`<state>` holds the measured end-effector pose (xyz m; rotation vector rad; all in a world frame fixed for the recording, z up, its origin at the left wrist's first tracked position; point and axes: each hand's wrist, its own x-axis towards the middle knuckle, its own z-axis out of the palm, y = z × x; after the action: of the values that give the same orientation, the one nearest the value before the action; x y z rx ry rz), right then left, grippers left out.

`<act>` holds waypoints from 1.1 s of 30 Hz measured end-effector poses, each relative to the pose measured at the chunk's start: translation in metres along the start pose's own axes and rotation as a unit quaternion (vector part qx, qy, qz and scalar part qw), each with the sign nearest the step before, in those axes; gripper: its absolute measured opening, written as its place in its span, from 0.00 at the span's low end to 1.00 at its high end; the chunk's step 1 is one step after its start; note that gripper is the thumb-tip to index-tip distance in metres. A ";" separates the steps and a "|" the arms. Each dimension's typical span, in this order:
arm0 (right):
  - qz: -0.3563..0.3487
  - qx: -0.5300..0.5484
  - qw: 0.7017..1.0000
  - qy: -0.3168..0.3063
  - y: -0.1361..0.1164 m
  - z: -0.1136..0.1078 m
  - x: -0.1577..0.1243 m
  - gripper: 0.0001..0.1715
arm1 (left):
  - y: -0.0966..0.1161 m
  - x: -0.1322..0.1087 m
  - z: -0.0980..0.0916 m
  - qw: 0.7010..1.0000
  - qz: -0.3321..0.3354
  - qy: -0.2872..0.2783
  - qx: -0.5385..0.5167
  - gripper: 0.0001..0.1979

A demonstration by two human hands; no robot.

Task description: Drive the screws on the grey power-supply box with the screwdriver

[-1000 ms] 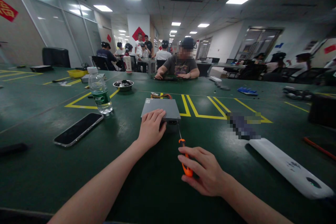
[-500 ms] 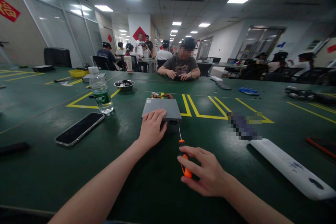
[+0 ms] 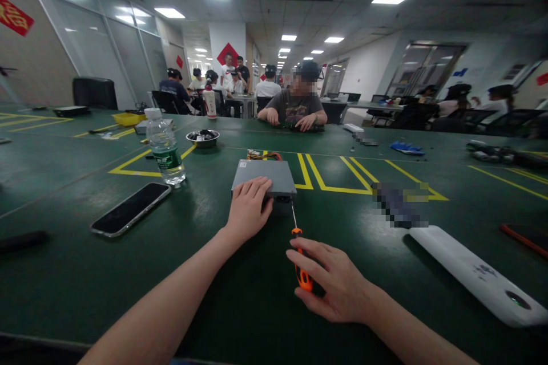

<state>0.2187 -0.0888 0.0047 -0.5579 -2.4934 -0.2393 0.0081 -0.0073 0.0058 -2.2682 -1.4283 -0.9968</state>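
A flat grey metal box (image 3: 269, 175) lies on the green table (image 3: 64, 274) in front of me, with coloured wires (image 3: 261, 155) at its far end. My left hand (image 3: 248, 208) rests on the box's near top edge, fingers lying flat. An orange-handled screwdriver (image 3: 300, 262) points its thin shaft at the box's near right corner. My right hand (image 3: 334, 282) is closed around the handle, fingers wrapped over it.
A black phone (image 3: 131, 208) and a water bottle (image 3: 164, 147) stand to the left. A long white device (image 3: 475, 274) lies at the right, a small metal bowl (image 3: 202, 138) further back. A person (image 3: 295, 105) sits across the table; others sit at tables behind.
My right hand has shifted its fingers slightly on the screwdriver handle. The left hand and box have stayed put. The person opposite has moved their hands.
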 end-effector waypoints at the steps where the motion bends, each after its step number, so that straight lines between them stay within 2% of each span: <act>1: -0.004 -0.007 1.000 -0.003 0.000 0.000 0.001 0.21 | 0.000 0.000 0.000 1.000 0.000 0.000 0.000 0.18; 4: -0.007 0.008 1.000 0.024 0.003 0.000 -0.001 0.19 | 0.000 0.000 0.000 1.000 0.001 0.000 0.001 0.18; 8: 0.033 0.061 0.995 0.065 0.009 0.004 -0.010 0.20 | 0.000 0.000 0.000 1.000 0.001 -0.001 0.003 0.18; 12: 0.028 0.060 0.997 0.042 0.009 0.005 -0.010 0.24 | -0.001 0.000 0.000 1.000 0.001 0.000 0.005 0.18; 17: -0.005 -0.008 1.000 0.007 0.002 -0.003 -0.001 0.21 | -0.001 0.000 0.000 1.000 0.002 0.004 0.003 0.18; 20: -0.010 -0.022 0.999 0.021 0.001 -0.005 0.000 0.19 | -0.001 -0.001 0.000 1.000 0.002 0.003 0.004 0.18; 26: 0.041 0.060 0.994 0.081 0.008 0.003 -0.009 0.19 | -0.001 -0.001 0.001 1.000 0.002 0.002 0.003 0.18; 29: 0.047 0.068 0.995 0.063 0.008 0.006 -0.011 0.20 | -0.001 0.000 0.000 1.000 0.001 0.002 0.003 0.18; 33: 0.014 0.033 0.998 0.048 0.003 0.003 -0.008 0.19 | -0.001 0.000 0.000 1.000 0.001 0.001 0.001 0.18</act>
<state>0.2244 -0.0875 -0.0019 -0.5415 -2.3894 -0.1669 0.0077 -0.0068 0.0057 -2.2656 -1.4254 -0.9953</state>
